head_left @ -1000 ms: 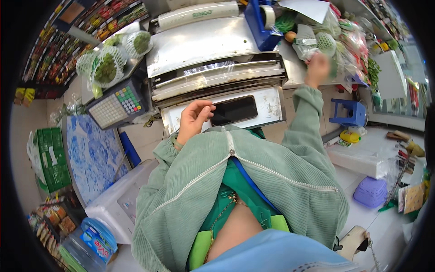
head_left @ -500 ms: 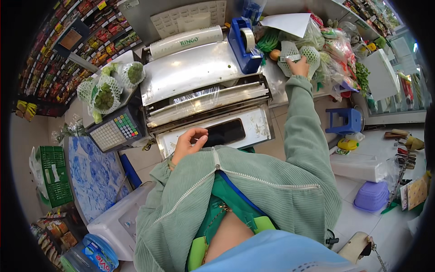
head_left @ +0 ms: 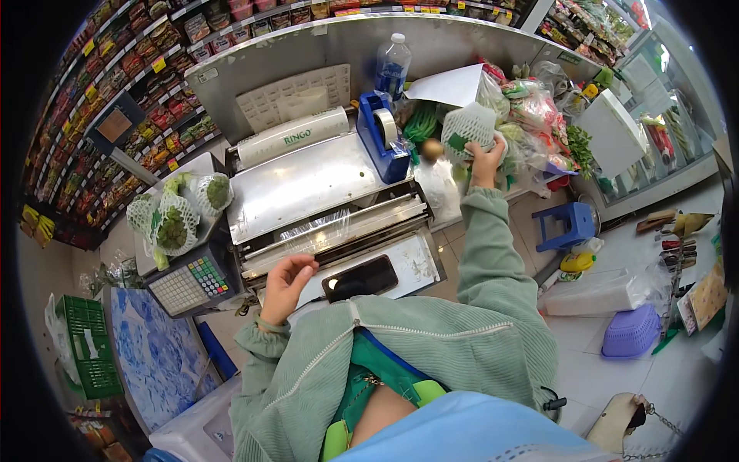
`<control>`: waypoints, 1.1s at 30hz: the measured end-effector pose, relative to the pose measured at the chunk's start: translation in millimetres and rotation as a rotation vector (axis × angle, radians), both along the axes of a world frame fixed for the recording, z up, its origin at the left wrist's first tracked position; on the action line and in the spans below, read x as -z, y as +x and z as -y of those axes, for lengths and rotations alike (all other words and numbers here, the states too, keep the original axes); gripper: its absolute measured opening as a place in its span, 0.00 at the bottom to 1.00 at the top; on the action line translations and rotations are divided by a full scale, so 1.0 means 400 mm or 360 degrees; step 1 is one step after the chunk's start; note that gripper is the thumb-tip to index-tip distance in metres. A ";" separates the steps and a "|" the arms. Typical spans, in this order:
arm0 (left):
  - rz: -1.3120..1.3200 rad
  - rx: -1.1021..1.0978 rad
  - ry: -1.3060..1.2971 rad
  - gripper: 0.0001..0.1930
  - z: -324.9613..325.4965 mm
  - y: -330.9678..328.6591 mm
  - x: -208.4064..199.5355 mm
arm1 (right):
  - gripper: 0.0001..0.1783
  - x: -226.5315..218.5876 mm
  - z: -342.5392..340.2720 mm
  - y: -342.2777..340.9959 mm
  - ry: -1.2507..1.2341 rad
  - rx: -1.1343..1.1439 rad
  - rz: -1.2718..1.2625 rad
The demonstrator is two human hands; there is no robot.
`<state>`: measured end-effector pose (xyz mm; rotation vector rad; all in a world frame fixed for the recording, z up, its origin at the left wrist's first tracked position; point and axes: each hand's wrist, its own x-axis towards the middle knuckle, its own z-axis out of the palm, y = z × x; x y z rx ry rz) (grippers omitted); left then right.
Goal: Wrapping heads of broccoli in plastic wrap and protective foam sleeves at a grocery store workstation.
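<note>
My right hand (head_left: pixel 485 160) grips a vegetable in white foam netting (head_left: pixel 468 125) at the far right of the counter. Its kind is mostly covered by the net and my fingers. My left hand (head_left: pixel 285 288) hovers empty over the front edge of the cling-film wrapping machine (head_left: pixel 308 181), its fingers loosely bent and apart. Just right of that hand, a black phone (head_left: pixel 359 279) lies on the machine's front tray. At the left, several heads of broccoli in foam nets (head_left: pixel 177 227) rest on top of the weighing scale (head_left: pixel 188 281).
A blue tape dispenser (head_left: pixel 382 146) and a water bottle (head_left: pixel 393 65) stand behind the machine's right end. Bagged vegetables (head_left: pixel 531 112) crowd the right counter, beside a round brown vegetable (head_left: pixel 432 149). A blue stool (head_left: pixel 566 226) and purple basket (head_left: pixel 631 333) stand on the floor at right.
My right hand has lifted the netted vegetable and tilted it. My left hand has come forward, off the phone's edge. The view has shifted, showing more of the shelves behind.
</note>
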<state>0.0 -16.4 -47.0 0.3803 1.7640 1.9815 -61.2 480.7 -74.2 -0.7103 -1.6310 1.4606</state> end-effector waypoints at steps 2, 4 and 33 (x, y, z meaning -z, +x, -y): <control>-0.0080 0.0045 0.0063 0.11 -0.028 -0.024 -0.049 | 0.44 -0.119 0.094 0.046 -0.0076 -0.0497 -0.0574; -0.0312 0.0172 0.0026 0.13 -0.052 -0.065 -0.097 | 0.45 -0.230 0.193 0.086 0.0108 -0.0741 -0.0620; -0.1355 -0.0679 -0.0828 0.32 -0.075 -0.234 -0.138 | 0.26 -0.315 0.717 -0.029 0.1218 -0.1739 -0.0314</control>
